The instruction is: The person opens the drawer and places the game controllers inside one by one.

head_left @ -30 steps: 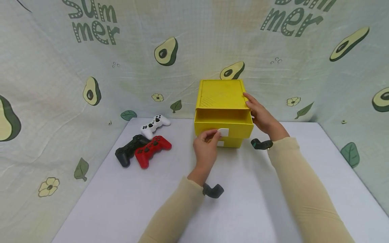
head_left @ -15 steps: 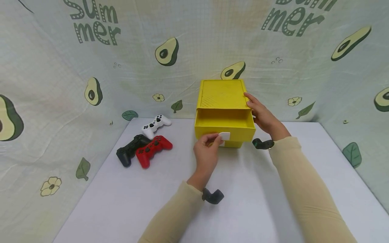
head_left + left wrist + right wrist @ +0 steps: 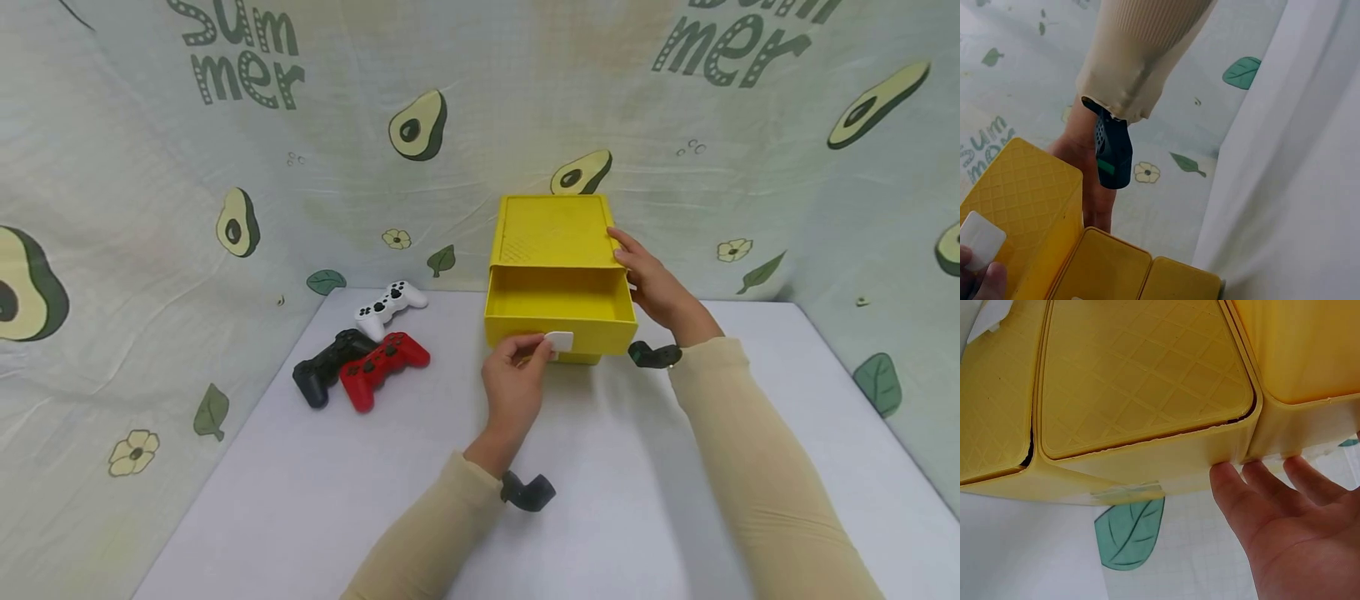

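A small yellow drawer cabinet (image 3: 555, 229) stands near the back of the table. Its top drawer (image 3: 600, 337) is pulled out, showing yellow inner walls. My left hand (image 3: 513, 387) pinches the white tab handle (image 3: 562, 341) on that drawer's front between thumb and fingers. The left wrist view shows the same white handle (image 3: 984, 240) with fingertips at its edge. My right hand (image 3: 663, 292) rests against the cabinet's right side. In the right wrist view its fingertips (image 3: 1225, 478) touch the yellow side wall, fingers extended. Lower drawers are mostly hidden in the head view.
On the left of the white table (image 3: 360, 517) lie three game controllers: a white one (image 3: 390, 307), a black one (image 3: 324, 371) and a red one (image 3: 382, 367). The red and black ones touch. A printed cloth (image 3: 487, 108) hangs behind the cabinet.
The top drawer has slid further out toward me, with my left hand drawing back on its handle. My right hand has stayed on the cabinet's side.
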`<state>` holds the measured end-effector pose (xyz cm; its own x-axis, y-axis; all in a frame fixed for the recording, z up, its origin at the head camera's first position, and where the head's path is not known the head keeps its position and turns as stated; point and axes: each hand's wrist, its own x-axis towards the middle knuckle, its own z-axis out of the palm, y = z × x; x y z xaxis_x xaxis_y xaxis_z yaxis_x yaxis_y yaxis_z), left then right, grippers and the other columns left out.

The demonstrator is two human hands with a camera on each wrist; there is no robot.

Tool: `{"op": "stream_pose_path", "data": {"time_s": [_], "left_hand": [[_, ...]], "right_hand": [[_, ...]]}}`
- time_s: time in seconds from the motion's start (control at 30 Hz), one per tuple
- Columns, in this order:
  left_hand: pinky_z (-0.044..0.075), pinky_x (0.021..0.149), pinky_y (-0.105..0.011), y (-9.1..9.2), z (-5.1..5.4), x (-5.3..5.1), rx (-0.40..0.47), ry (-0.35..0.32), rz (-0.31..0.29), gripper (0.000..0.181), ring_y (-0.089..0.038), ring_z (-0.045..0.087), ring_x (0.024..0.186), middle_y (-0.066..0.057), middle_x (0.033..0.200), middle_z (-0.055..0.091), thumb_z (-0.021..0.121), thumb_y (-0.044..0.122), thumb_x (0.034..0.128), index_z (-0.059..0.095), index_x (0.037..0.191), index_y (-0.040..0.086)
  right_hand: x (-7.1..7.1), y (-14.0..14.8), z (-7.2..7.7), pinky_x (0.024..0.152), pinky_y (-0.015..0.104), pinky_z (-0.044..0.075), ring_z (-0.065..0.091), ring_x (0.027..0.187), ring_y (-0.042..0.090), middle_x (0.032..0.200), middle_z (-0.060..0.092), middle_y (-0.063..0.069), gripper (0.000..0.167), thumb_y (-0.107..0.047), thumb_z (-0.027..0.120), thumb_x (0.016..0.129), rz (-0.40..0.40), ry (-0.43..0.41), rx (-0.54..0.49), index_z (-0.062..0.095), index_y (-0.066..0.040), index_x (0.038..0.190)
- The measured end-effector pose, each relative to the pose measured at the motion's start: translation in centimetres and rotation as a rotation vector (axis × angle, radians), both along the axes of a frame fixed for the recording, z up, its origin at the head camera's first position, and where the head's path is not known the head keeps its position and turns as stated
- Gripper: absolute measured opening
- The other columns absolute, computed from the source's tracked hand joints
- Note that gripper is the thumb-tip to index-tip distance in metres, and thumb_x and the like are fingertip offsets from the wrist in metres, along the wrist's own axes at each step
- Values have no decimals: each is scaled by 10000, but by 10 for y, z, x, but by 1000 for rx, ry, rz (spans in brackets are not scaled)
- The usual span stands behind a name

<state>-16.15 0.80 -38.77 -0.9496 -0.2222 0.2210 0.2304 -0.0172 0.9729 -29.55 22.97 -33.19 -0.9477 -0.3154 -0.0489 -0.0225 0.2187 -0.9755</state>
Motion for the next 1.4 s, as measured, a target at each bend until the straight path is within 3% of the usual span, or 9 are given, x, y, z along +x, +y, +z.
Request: {"op": "stream_pose_path", "data": {"time_s": [0.2, 0.53, 0.77, 0.93, 1.1, 1.4], "left_hand": [[570, 789, -217, 0, 2, 2, 6, 15, -2, 159, -101, 693, 824, 4, 944, 666, 735, 220, 854, 707, 992, 146], [571, 781, -216, -3, 0, 2, -34, 43, -2, 178, -95, 694, 831, -4, 952, 676, 731, 235, 858, 717, 1008, 141], [570, 774, -211, -7, 0, 2, -66, 48, -13, 178, -84, 696, 826, -4, 945, 684, 726, 239, 864, 722, 1010, 138], [575, 755, -215, -12, 0, 1, -101, 89, -17, 169, -93, 693, 803, -14, 923, 698, 726, 238, 868, 729, 997, 129], [577, 747, -219, -20, -1, 0, -147, 155, -21, 169, -107, 696, 783, -32, 927, 709, 711, 225, 883, 724, 1006, 110], [574, 760, -220, -39, -7, 0, -233, 198, -22, 184, -89, 689, 804, -16, 950, 711, 669, 273, 917, 703, 1039, 140]], "right_hand": [[1, 0, 2, 1181, 612, 127, 100, 1497, 332, 1646, -14, -59, 599, -520, 364, 1001, 3, -2, 2, 93, -448, 1530], [20, -8, 20, 1181, 612, 125, 82, 1498, 354, 1650, -32, -14, 634, -480, 365, 1010, 18, 4, 29, 61, -366, 1554], [8, -3, 7, 1178, 619, 121, 82, 1500, 346, 1648, -33, -48, 610, -505, 354, 1008, 7, 5, 25, 69, -421, 1540], [2, 0, 0, 1178, 618, 124, 95, 1498, 337, 1646, -20, -70, 595, -543, 350, 997, -2, 13, 24, 86, -466, 1524], [3, 1, 0, 1177, 619, 127, 104, 1493, 349, 1646, -20, -68, 595, -557, 349, 992, -2, 16, 24, 90, -475, 1521], [2, 1, -1, 1175, 626, 118, 86, 1499, 348, 1646, -28, -71, 592, -554, 342, 995, -2, 23, 34, 90, -467, 1524]]}}
